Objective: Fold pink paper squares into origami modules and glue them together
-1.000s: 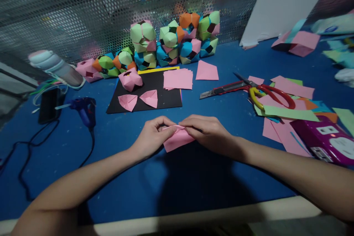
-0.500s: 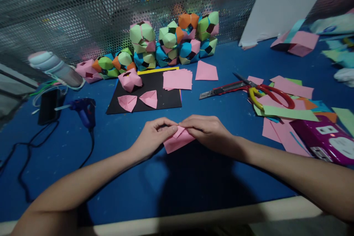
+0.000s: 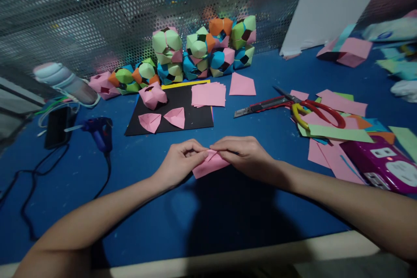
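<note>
Between my two hands is a partly folded piece of pink paper, its top corner turned down toward me. My left hand pinches the left part of the fold between thumb and fingers. On the right side of the same fold, my right hand grips the paper, fingertips close to those of the left. Beyond the hands, two folded pink paper pieces and a pink folded paper form lie on a black sheet. A stack of pink paper rests at that sheet's right end.
Colourful folded paper balls are piled along the perforated panel. To the left are a blue glue gun, a phone and a bottle. Scissors, a cutter, paper scraps and a purple power socket lie right.
The pink paper's lower edge sits slightly higher and flatter toward the hands. Both hands keep their grip in nearly the same place. The view has shifted slightly.
</note>
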The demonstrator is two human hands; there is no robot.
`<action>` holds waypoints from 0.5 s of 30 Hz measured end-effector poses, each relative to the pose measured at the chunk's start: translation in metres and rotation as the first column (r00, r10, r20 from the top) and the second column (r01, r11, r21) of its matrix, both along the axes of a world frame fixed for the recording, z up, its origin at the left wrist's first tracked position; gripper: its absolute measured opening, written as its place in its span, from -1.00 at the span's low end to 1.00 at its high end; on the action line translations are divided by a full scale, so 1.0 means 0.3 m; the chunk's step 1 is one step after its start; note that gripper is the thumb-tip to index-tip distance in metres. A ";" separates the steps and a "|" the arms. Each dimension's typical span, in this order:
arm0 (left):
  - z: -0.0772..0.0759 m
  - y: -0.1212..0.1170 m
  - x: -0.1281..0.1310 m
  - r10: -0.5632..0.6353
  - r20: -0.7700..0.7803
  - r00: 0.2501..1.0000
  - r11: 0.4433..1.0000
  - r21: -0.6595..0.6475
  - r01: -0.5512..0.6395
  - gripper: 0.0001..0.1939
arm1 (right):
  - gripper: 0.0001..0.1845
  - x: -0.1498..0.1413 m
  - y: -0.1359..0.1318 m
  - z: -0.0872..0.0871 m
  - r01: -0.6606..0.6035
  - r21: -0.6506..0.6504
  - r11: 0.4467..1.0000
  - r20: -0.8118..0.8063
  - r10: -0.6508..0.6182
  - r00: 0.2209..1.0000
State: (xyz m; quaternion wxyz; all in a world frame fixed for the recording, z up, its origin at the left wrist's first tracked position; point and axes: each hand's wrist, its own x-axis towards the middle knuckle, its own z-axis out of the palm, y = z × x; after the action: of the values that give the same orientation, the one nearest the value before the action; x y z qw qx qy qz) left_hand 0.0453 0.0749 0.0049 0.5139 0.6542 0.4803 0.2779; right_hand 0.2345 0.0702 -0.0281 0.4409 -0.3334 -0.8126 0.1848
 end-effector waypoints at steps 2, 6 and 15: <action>-0.003 -0.001 -0.001 -0.003 -0.013 1.000 1.000 0.030 0.004 -0.84 | -0.79 -0.001 -0.001 0.002 -0.010 0.007 1.000 -0.001 0.010 1.000; -0.005 -0.004 0.000 0.031 -0.034 0.999 0.996 0.089 -0.028 -0.84 | -0.76 -0.004 -0.008 0.023 0.001 -0.021 1.000 -0.017 -0.001 1.000; -0.013 -0.017 0.013 -0.005 -0.044 0.999 0.985 0.173 0.012 -0.86 | -0.78 -0.001 -0.014 0.014 -0.016 -0.020 1.000 0.140 0.019 0.990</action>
State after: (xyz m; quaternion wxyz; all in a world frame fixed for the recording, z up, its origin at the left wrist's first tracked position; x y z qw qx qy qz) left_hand 0.0491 0.0697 0.0009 0.4457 0.7043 0.4627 0.3020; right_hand 0.2343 0.0661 -0.0240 0.3778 -0.3426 -0.8427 0.1723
